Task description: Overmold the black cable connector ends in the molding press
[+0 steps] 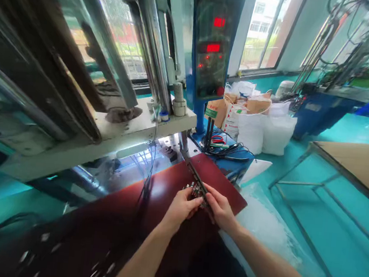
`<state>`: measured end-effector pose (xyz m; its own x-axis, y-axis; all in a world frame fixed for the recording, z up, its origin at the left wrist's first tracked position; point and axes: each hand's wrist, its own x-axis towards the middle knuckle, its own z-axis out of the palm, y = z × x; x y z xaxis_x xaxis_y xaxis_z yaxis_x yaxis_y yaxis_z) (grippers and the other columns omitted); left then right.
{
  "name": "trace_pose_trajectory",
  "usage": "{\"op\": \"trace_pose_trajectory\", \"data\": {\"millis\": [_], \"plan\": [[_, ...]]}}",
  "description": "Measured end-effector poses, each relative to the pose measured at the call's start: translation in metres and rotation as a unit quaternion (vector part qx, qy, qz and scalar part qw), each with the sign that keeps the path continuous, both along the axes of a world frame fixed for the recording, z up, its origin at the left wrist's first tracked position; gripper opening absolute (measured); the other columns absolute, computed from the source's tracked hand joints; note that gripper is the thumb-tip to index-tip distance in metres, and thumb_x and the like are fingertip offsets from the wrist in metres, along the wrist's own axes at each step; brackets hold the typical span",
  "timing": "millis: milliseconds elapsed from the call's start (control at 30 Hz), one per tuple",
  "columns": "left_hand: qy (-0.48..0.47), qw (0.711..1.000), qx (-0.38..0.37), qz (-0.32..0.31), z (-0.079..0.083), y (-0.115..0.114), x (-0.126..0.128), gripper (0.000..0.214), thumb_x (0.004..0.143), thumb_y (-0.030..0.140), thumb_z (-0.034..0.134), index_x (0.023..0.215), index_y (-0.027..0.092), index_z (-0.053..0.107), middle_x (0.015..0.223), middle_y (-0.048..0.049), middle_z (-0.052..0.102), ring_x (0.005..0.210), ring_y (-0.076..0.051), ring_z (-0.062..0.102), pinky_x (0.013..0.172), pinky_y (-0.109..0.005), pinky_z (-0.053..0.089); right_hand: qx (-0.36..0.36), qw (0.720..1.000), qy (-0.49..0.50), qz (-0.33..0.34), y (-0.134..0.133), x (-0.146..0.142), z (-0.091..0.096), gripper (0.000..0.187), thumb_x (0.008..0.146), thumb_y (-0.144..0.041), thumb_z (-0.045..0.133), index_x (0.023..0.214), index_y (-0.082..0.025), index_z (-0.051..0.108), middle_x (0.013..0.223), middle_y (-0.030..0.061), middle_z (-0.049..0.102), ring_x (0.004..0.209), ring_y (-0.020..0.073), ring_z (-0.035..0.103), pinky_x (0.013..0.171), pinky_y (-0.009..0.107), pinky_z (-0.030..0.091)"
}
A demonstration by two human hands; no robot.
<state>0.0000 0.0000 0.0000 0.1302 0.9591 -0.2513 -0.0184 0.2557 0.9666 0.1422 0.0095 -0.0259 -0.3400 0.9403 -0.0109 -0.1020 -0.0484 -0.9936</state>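
A long, narrow dark metal bar (pixel 197 174) slants over the dark red board, its near end between my hands. My right hand (pixel 220 207) is closed around this end, thumb on top. My left hand (pixel 180 208) is closed on a cluster of small shiny metal pieces (pixel 194 188) at the bar's left side; their exact kind is too small to make out. Thin dark wires (pixel 147 183) lie on the red board (pixel 166 193) to the left of my hands. More small metal pieces (pixel 101 272) are scattered on its near left, blurred.
A large press machine (pixel 133 125) with steel columns fills the left. Its blue control box (pixel 211 45) shows red digits. Red-handled scissors (pixel 218 139) and cables lie on a blue stand (pixel 238 156). White sacks (pixel 263 128) stand behind; a metal-framed table (pixel 355 163) is at right.
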Motion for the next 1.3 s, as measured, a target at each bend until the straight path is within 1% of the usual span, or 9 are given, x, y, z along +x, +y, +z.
{"op": "trace_pose_trajectory", "data": {"millis": [100,233,400,567,733,867,967,1067,1300], "plan": [[-0.084,0.996,-0.015,0.013,0.003,0.004,-0.012,0.034,0.064,0.043,0.070,0.077,0.012,0.063,0.058,0.0021,0.054,0.048,-0.007,0.044,0.046,-0.019,0.031,-0.017,0.999,0.028,-0.025,0.003,0.003,-0.004,0.054,0.083,-0.047,0.051,0.127,-0.014,0.048,0.052,-0.0053,0.050,0.029,0.0043,0.036,0.025,0.015,0.024],[-0.140,0.987,-0.064,0.035,0.003,0.008,-0.016,0.039,0.061,0.048,0.070,0.068,0.012,0.060,0.051,0.0037,0.048,0.046,-0.006,0.041,0.046,-0.019,0.032,-0.025,0.998,0.048,-0.035,0.004,0.005,-0.010,0.053,0.084,-0.047,0.050,0.127,-0.017,0.048,0.056,-0.0044,0.052,0.029,0.0037,0.036,0.025,0.014,0.024],[-0.084,0.993,-0.033,0.074,-0.001,0.010,-0.008,0.031,0.057,0.039,0.072,0.062,0.014,0.055,0.046,0.0059,0.044,0.040,-0.006,0.035,0.040,-0.019,0.025,-0.028,0.998,0.053,-0.017,0.004,0.006,-0.010,0.049,0.085,-0.045,0.051,0.126,-0.018,0.049,0.057,-0.0044,0.052,0.032,0.0034,0.037,0.026,0.013,0.027],[-0.037,0.996,-0.002,0.080,0.006,0.007,0.000,0.026,0.055,0.032,0.072,0.068,0.011,0.063,0.057,0.0010,0.057,0.051,-0.009,0.047,0.050,-0.020,0.036,-0.027,0.999,0.046,-0.007,0.003,0.007,-0.004,0.049,0.085,-0.045,0.051,0.126,-0.018,0.049,0.055,-0.0054,0.051,0.030,0.0030,0.036,0.026,0.013,0.026],[-0.021,0.996,0.000,0.087,0.014,0.006,0.003,0.022,0.053,0.031,0.071,0.059,0.013,0.060,0.046,0.0049,0.049,0.043,-0.007,0.039,0.045,-0.020,0.030,-0.024,0.999,0.042,0.008,0.004,0.006,-0.001,0.050,0.084,-0.045,0.052,0.125,-0.016,0.051,0.054,-0.0047,0.051,0.031,0.0038,0.037,0.026,0.014,0.025],[0.006,0.997,0.014,0.079,0.010,0.007,0.001,0.019,0.056,0.030,0.068,0.056,0.014,0.057,0.043,0.0062,0.045,0.041,-0.006,0.034,0.043,-0.020,0.027,-0.028,0.999,0.039,0.008,0.004,0.007,-0.003,0.050,0.085,-0.045,0.051,0.126,-0.016,0.050,0.054,-0.0045,0.051,0.030,0.0037,0.036,0.026,0.015,0.024],[0.008,0.997,0.017,0.079,0.007,0.008,0.000,0.019,0.058,0.031,0.066,0.057,0.014,0.058,0.045,0.0064,0.045,0.039,-0.005,0.030,0.042,-0.020,0.025,-0.028,0.999,0.029,0.006,0.005,0.008,-0.004,0.051,0.085,-0.045,0.051,0.126,-0.016,0.050,0.056,-0.0036,0.053,0.031,0.0038,0.037,0.026,0.015,0.025],[0.009,0.996,0.025,0.083,0.005,0.008,-0.001,0.019,0.058,0.031,0.066,0.057,0.014,0.058,0.046,0.0060,0.045,0.039,-0.005,0.030,0.042,-0.020,0.024,-0.028,0.999,0.015,0.015,0.005,0.008,-0.003,0.052,0.085,-0.046,0.051,0.128,-0.017,0.049,0.054,-0.0045,0.050,0.031,0.0040,0.036,0.026,0.015,0.025],[0.024,0.994,0.043,0.093,0.000,0.006,-0.005,0.021,0.060,0.031,0.067,0.056,0.013,0.055,0.046,0.0063,0.043,0.040,-0.004,0.029,0.042,-0.020,0.022,0.024,0.999,-0.039,0.018,0.003,0.003,-0.006,0.056,0.086,-0.049,0.047,0.131,-0.017,0.045,0.052,-0.0065,0.045,0.031,0.0038,0.036,0.027,0.014,0.027]]}}
